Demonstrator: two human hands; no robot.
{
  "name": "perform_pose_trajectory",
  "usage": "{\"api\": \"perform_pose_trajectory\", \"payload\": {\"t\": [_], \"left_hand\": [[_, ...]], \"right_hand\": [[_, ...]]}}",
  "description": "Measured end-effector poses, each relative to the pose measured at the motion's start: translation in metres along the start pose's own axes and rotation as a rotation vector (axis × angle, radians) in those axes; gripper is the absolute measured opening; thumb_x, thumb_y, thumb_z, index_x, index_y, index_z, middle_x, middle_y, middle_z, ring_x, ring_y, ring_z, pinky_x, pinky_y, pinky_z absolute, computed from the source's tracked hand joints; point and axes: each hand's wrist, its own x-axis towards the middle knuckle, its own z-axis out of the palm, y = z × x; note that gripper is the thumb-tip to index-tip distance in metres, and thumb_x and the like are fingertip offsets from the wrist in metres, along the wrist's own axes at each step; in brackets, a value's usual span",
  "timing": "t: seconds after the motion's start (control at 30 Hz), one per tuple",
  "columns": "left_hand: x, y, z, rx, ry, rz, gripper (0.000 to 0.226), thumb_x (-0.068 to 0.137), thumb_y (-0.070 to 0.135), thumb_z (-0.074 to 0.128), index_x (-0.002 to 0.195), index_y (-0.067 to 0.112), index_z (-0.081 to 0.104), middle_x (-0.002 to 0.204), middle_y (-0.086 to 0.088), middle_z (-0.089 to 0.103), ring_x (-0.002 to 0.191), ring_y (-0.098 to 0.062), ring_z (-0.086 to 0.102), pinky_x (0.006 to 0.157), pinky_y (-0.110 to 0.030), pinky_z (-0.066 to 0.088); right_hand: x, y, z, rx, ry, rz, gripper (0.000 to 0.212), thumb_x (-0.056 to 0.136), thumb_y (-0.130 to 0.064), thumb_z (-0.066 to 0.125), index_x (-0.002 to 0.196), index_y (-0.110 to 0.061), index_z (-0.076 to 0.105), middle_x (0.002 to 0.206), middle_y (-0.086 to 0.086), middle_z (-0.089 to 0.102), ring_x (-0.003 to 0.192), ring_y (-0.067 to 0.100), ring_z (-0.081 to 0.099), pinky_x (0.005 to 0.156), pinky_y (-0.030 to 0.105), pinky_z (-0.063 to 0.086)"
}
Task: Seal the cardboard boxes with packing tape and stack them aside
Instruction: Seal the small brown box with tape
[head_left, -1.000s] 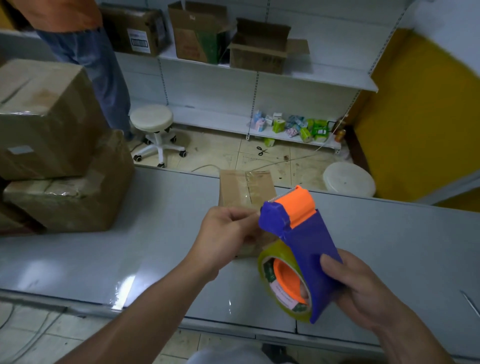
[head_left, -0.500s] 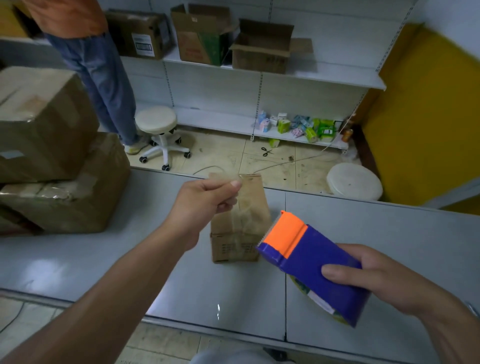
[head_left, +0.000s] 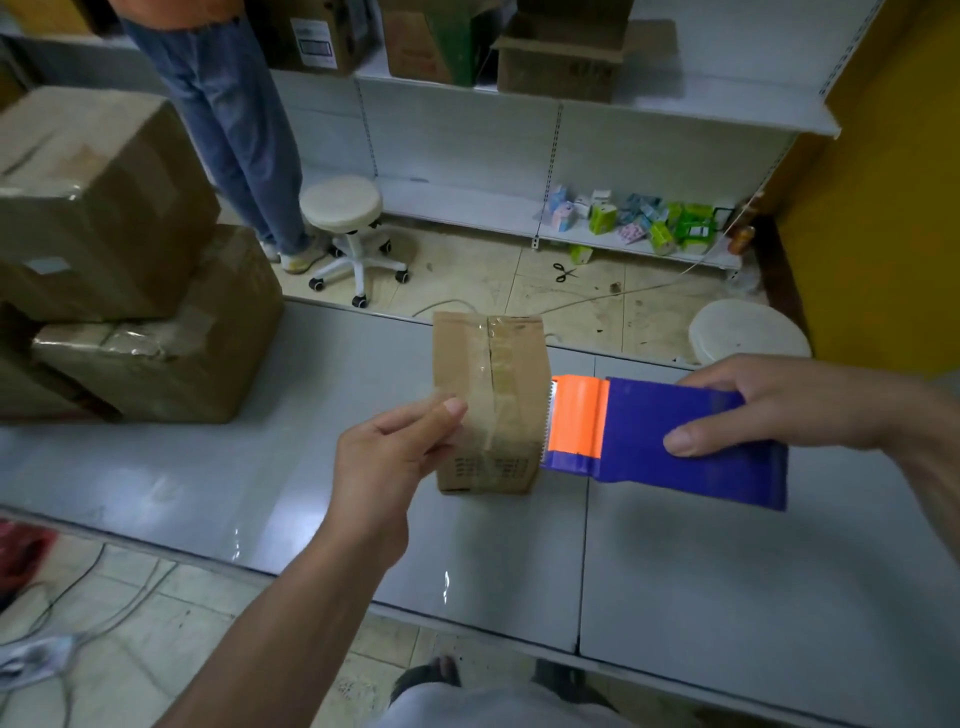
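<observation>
A small cardboard box (head_left: 493, 358) stands on the grey table (head_left: 260, 467), its top seam covered with clear tape. My right hand (head_left: 769, 405) grips a blue tape dispenser (head_left: 691, 447) with an orange cutter head, held level just right of the box. My left hand (head_left: 389, 457) pinches the free end of the clear tape over the box's left side. The stretched tape spans the box top between both hands. Two larger taped boxes (head_left: 130, 291) are stacked at the table's left.
A person in jeans (head_left: 228, 124) stands beyond the table beside a white wheeled stool (head_left: 343, 228). Shelves at the back hold open cartons (head_left: 561, 52) and small packets. Scissors (head_left: 563, 271) lie on the tiled floor. A white round lid (head_left: 748, 332) sits past the table's far right edge.
The dispenser tipped flat and moved up to the box's right side. My left hand drew the tape end down across the box to its left. The view tilted downward.
</observation>
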Motion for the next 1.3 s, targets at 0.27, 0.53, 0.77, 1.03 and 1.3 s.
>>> {"api": "perform_pose_trajectory", "payload": {"t": [0.27, 0.53, 0.77, 1.03, 1.3], "left_hand": [[-0.005, -0.006, -0.009, 0.003, 0.137, 0.036, 0.006, 0.083, 0.017, 0.073, 0.087, 0.012, 0.074, 0.079, -0.007, 0.076, 0.075, -0.015, 0.072, 0.066, -0.022, 0.058], [0.002, -0.013, -0.017, 0.075, 0.184, 0.063, 0.009, 0.082, 0.021, 0.074, 0.09, 0.018, 0.077, 0.088, 0.004, 0.077, 0.08, -0.011, 0.069, 0.076, -0.026, 0.056], [0.012, -0.022, -0.02, 0.098, 0.189, 0.08, 0.025, 0.08, 0.016, 0.077, 0.104, 0.01, 0.073, 0.093, -0.009, 0.071, 0.073, -0.004, 0.069, 0.067, -0.015, 0.055], [0.025, -0.033, -0.026, 0.101, 0.13, 0.038, 0.025, 0.079, 0.02, 0.078, 0.101, 0.008, 0.073, 0.096, -0.017, 0.068, 0.079, -0.01, 0.07, 0.072, -0.018, 0.056], [0.024, -0.057, -0.026, 0.075, 0.026, -0.047, 0.064, 0.066, 0.058, 0.063, 0.115, 0.017, 0.062, 0.094, 0.001, 0.062, 0.082, -0.009, 0.057, 0.077, -0.023, 0.048]], "right_hand": [[0.011, -0.023, -0.009, -0.17, -0.028, 0.013, 0.043, 0.068, -0.048, 0.072, 0.098, -0.017, 0.071, 0.088, 0.001, 0.076, 0.08, 0.02, 0.073, 0.085, 0.044, 0.055], [0.016, -0.031, -0.009, -0.236, -0.034, 0.019, 0.043, 0.066, -0.051, 0.07, 0.095, -0.019, 0.071, 0.086, -0.002, 0.076, 0.077, 0.017, 0.073, 0.079, 0.039, 0.055], [0.029, -0.022, -0.009, -0.207, -0.044, 0.032, 0.043, 0.067, -0.05, 0.071, 0.096, -0.018, 0.071, 0.086, -0.001, 0.076, 0.078, 0.017, 0.073, 0.075, 0.034, 0.054], [0.045, -0.007, -0.007, -0.107, -0.077, 0.046, 0.043, 0.062, -0.05, 0.077, 0.09, -0.018, 0.073, 0.086, 0.003, 0.076, 0.079, 0.023, 0.073, 0.068, 0.029, 0.051], [0.054, -0.003, -0.006, -0.083, -0.122, 0.06, 0.053, 0.061, -0.048, 0.074, 0.099, -0.012, 0.071, 0.093, 0.008, 0.075, 0.089, 0.029, 0.071, 0.079, 0.036, 0.052]]}}
